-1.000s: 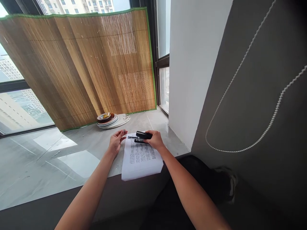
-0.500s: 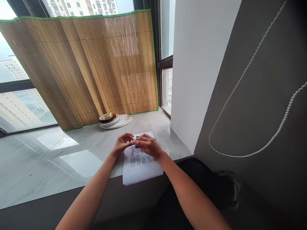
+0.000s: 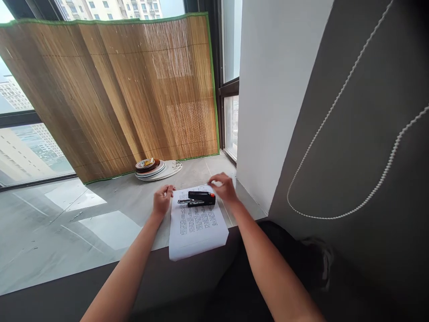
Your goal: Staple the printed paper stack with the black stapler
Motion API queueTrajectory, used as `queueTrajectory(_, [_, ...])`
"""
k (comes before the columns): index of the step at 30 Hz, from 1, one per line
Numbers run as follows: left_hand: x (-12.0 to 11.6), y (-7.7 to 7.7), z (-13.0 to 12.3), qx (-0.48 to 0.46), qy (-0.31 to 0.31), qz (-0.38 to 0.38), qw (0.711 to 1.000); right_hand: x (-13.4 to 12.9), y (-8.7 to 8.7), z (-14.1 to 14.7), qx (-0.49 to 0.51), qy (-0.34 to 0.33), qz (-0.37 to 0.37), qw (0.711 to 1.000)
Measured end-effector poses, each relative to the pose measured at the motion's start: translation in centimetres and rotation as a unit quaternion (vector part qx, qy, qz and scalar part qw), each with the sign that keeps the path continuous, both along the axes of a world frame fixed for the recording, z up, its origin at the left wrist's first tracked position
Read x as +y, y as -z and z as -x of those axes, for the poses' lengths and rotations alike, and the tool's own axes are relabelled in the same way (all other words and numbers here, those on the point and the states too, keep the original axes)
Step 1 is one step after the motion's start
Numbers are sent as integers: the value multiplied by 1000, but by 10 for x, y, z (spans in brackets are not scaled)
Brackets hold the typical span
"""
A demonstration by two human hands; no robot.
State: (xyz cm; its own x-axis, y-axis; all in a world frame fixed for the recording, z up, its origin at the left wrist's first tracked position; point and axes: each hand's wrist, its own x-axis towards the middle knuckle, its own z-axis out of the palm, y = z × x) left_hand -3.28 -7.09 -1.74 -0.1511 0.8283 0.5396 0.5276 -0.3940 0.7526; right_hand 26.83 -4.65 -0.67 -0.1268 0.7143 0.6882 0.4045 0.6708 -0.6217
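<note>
A black stapler [image 3: 201, 199] with an orange-red tip lies on its side across the upper part of a printed sheet of paper [image 3: 197, 223]. The sheet rests on the grey marble-look sill, its lower end hanging past the front edge. At the sheet's top left corner, my left hand [image 3: 162, 200] is closed, its fingers pinching the paper's edge. Opposite, my right hand [image 3: 225, 188] pinches the top right corner between thumb and fingertips. Neither hand touches the stapler. Whether more sheets lie beneath the top one is hard to tell.
Behind the sheet, a stack of plates [image 3: 147, 170] stands beside an oval white plate [image 3: 173, 167]. A bamboo mat [image 3: 134, 89] with green edging leans against the window. On the right are a white wall column [image 3: 268, 89] and a hanging beaded chain [image 3: 311, 217].
My hands have moved apart from over the stapler to the sheet's two upper corners. The stapler, mostly covered before, now lies in plain view on the paper.
</note>
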Motion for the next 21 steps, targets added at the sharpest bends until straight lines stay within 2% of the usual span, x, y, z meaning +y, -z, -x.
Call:
queueTrajectory(2, [8, 5, 9, 60, -94, -22, 993, 23, 4, -23, -34, 116, 102, 987])
queueTrajectory(3, [13, 8, 12, 76, -109, -24, 991, 33, 7, -31, -61, 129, 142, 980])
queueTrajectory(5, [21, 16, 18, 85, -96, -11, 992, 49, 14, -37, -88, 138, 179, 970])
queueTrajectory(8, [31, 27, 21, 100, -63, 53, 992, 65, 23, -30, -105, 130, 186, 968])
queueTrajectory(12, [35, 35, 23, 204, -67, 120, 969, 83, 27, -19, -120, 126, 190, 966])
queueTrajectory(17, [29, 30, 25, 278, -111, 88, 950, 87, 27, -24, -100, 128, 189, 969])
queueTrajectory(21, [26, 23, 20, 245, -117, 61, 961, 69, 22, -27, -66, 123, 174, 975])
